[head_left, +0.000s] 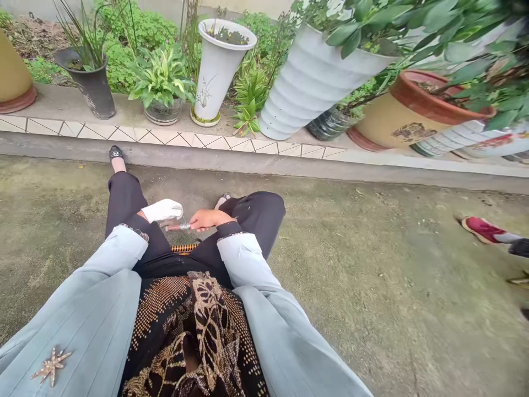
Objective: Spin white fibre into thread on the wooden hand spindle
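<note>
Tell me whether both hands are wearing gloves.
No, the left hand wears a white glove, while the right hand, holding a rod, is bare.

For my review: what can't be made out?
In the head view:
Silvery wrapping on the reddish-brown rod: too small to identify.
Left hand: fingers covered by a white glove.
One rod end: hidden by the bare right hand.
Tan round pot: cut by left edge.
Person in red shoe: cut by right edge.
</note>
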Action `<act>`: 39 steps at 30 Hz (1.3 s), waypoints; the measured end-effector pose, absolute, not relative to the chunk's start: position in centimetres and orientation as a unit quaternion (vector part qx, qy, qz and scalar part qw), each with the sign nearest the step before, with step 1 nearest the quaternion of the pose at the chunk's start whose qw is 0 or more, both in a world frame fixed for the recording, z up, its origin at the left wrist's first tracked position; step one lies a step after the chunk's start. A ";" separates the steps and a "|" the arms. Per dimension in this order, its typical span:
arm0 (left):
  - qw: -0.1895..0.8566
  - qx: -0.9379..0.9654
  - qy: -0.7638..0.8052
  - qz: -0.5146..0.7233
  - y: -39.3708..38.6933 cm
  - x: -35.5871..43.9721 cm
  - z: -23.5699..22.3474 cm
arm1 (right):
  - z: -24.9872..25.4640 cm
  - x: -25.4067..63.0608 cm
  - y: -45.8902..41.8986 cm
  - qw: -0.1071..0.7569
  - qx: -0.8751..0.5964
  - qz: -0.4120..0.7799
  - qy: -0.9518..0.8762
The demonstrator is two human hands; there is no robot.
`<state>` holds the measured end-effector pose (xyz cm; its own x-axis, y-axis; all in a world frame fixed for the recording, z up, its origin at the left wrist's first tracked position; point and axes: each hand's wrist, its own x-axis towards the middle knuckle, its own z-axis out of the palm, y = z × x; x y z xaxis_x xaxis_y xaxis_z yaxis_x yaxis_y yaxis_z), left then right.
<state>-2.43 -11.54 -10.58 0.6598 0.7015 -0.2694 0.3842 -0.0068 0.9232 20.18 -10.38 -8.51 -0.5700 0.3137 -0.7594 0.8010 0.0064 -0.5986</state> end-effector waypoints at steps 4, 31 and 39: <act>0.669 0.598 0.387 0.211 -11.2 -4.7 -9.9 | -8.1 20.7 -9.6 0.169 0.280 -0.682 0.654; 0.704 0.554 0.345 0.281 -11.1 5.1 -5.3 | -1.8 25.4 -10.0 -0.274 0.641 -0.296 0.653; 0.566 0.658 0.414 0.274 -10.8 2.9 -7.8 | -5.7 21.2 -8.7 -0.074 0.673 -0.201 0.708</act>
<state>2.92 -10.81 -7.78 0.5059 0.8558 -0.1083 0.2346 -0.0157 0.9720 21.18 -8.69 -5.67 -0.0829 0.9826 -0.1660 0.9229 0.0128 -0.3849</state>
